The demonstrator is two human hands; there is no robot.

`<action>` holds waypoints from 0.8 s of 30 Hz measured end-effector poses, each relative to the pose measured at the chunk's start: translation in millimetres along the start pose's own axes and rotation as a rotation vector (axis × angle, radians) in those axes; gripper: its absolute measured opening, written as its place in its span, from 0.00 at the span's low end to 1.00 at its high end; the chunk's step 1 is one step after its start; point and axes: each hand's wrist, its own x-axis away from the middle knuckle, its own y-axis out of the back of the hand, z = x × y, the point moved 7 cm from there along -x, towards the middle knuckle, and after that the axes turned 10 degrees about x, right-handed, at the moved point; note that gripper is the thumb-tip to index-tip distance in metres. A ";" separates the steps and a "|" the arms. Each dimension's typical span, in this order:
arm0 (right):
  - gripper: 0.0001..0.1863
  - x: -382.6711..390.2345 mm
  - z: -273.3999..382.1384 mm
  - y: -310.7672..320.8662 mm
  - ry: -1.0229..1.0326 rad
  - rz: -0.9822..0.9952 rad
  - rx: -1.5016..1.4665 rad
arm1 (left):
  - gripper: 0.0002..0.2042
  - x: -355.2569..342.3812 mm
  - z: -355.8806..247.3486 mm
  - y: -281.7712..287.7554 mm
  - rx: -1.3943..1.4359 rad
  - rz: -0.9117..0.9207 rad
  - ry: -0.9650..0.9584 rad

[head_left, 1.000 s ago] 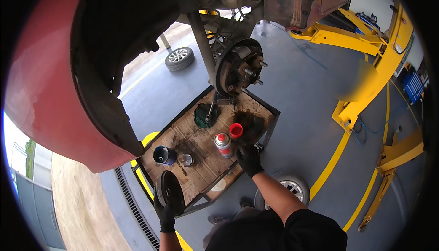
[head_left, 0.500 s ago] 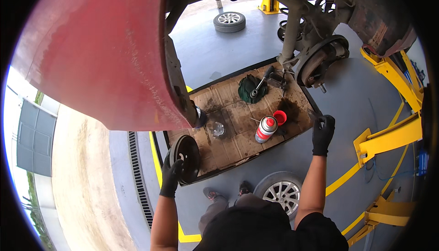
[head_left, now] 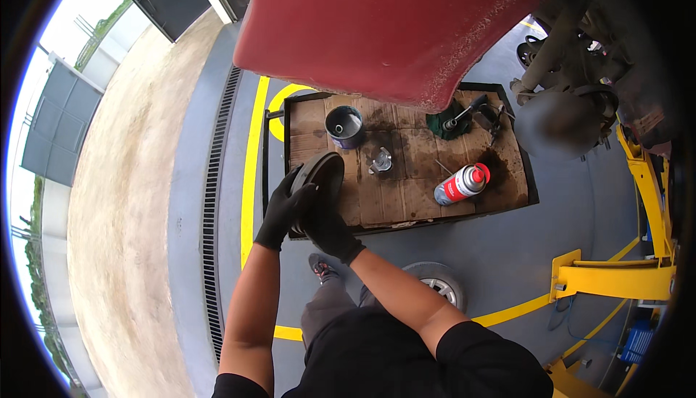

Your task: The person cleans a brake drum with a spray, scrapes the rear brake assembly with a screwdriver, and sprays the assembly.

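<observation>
A dark brake drum (head_left: 328,179) is held tilted above the left end of a cardboard-covered work table (head_left: 370,206). My left hand (head_left: 286,211), in a black glove, is closed on the drum's left edge. On its lower side, my right hand (head_left: 330,233), gloved too, grips the same drum; part of its fingers is hidden. Just beyond the drum stands an open round can (head_left: 344,128). A small clear container or metal piece (head_left: 380,160) lies right of it.
A red-capped spray can (head_left: 462,185), a ratchet (head_left: 464,114) and a green cloth (head_left: 444,126) are on the table. A red body panel (head_left: 377,35) hangs overhead. A wheel (head_left: 438,282) lies near my feet. Yellow lift arms (head_left: 616,280) stand at right.
My right hand has come from the table's right side to the brake drum. My left hand still holds the drum, now higher over the table. My view has swung left.
</observation>
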 end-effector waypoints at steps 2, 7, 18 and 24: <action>0.22 18.3 22.8 7.6 0.086 -0.088 -0.272 | 0.35 12.8 10.0 11.8 0.031 -0.007 0.003; 0.24 37.0 15.7 -6.4 -0.039 -0.141 -0.387 | 0.37 18.0 7.4 7.4 0.042 -0.002 -0.034; 0.27 19.5 19.3 -18.7 0.007 -0.141 -0.343 | 0.30 18.6 17.9 33.5 0.295 -0.056 -0.062; 0.30 14.4 22.8 -12.8 -0.041 -0.008 -0.497 | 0.28 24.2 19.6 50.2 0.291 -0.062 -0.065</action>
